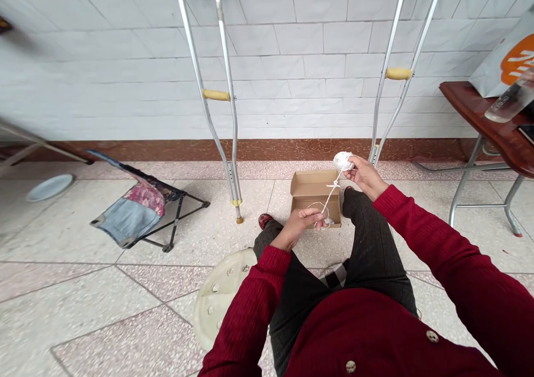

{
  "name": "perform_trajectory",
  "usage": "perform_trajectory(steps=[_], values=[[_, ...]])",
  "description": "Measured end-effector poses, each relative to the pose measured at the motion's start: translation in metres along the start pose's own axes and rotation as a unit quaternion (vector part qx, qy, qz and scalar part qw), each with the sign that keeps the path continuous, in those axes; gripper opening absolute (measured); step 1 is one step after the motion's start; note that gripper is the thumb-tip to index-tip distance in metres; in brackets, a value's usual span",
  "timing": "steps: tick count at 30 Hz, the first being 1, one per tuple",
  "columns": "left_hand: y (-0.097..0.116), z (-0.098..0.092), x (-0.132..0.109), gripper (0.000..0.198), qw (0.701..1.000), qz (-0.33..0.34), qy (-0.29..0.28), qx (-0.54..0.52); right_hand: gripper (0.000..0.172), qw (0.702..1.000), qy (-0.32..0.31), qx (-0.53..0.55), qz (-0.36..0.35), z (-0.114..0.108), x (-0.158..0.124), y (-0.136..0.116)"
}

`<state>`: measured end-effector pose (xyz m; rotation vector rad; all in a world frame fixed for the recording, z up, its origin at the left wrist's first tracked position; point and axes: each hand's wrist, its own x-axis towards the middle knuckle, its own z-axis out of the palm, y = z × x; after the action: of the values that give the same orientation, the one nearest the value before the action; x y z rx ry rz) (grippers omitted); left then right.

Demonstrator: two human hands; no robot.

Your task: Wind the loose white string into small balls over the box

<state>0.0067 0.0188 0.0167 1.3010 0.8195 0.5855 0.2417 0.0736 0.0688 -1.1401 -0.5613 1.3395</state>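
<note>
White string ball (pixel 342 161) cupped in your right hand (pixel 366 177), fingers half-closed; your left hand (pixel 297 227) pinches its strand (pixel 332 192) above the open cardboard box (pixel 311 191), lower centre of frame.

Tops of 2 aluminium crutches (pixel 216 94) cut off by the far edge; clear bottle (pixel 511 96) and printed bag (pixel 498 54) cut off at right; white string ball (pixel 342 160) partly behind the right hand (pixel 365 177); thin string (pixel 329 196) lost inside the left hand (pixel 298 227); cardboard box (pixel 311 185) interior unseen.

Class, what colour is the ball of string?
White: the ball of string shows best in the head view.
</note>
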Motion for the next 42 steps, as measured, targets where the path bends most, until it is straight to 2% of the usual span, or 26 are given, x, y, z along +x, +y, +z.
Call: perform_trajectory(steps=[3,7,9,12,16,19,24,27,30,34,36,39,42], values=[[0.002,-0.016,-0.008,0.036,0.999,0.012,0.011,0.040,0.025,0.999,0.017,-0.019,-0.020,-0.002,0.003,-0.012],[0.024,-0.042,-0.026,0.040,0.996,0.048,0.072,0.027,0.030,0.991,0.062,-0.082,-0.080,-0.010,0.017,-0.016],[0.033,-0.047,-0.031,0.043,0.997,0.054,0.054,0.012,0.031,0.982,0.081,-0.132,-0.112,-0.011,0.025,-0.013],[0.034,-0.039,-0.026,0.042,0.998,0.059,0.029,0.009,0.027,0.972,0.083,-0.177,-0.129,-0.002,0.029,-0.008],[0.013,-0.018,-0.007,0.035,0.996,0.053,0.063,0.037,0.024,0.983,0.018,-0.133,-0.126,0.022,0.025,-0.018],[0.006,-0.007,-0.002,0.034,0.996,0.049,0.073,0.013,0.026,0.987,0.038,-0.104,-0.119,0.030,0.033,-0.031],[0.030,-0.002,-0.007,0.029,0.992,0.096,0.070,-0.044,0.023,0.966,0.063,-0.186,-0.165,0.020,0.053,-0.033],[0.034,-0.012,-0.006,0.024,0.979,0.128,0.112,-0.115,0.018,0.980,0.087,-0.139,-0.111,0.018,0.054,-0.031],[0.012,-0.022,0.002,0.024,0.972,0.124,0.148,-0.133,0.012,0.989,0.115,-0.072,-0.054,0.025,0.046,-0.034],[-0.028,-0.025,0.018,0.031,0.990,0.056,0.123,0.046,0.008,0.992,0.083,-0.078,-0.060,0.040,0.030,-0.035],[-0.036,-0.024,0.028,0.033,0.987,0.039,0.121,0.102,0.007,0.992,0.065,-0.089,-0.069,0.048,0.022,-0.034],[-0.025,-0.018,0.043,0.050,0.976,0.074,0.170,0.113,0.010,0.992,0.048,-0.091,-0.074,0.057,0.015,-0.032],[0.003,-0.007,0.056,0.060,0.955,0.148,0.228,0.115,0.010,0.992,0.032,-0.090,-0.077,0.065,0.010,-0.030]])
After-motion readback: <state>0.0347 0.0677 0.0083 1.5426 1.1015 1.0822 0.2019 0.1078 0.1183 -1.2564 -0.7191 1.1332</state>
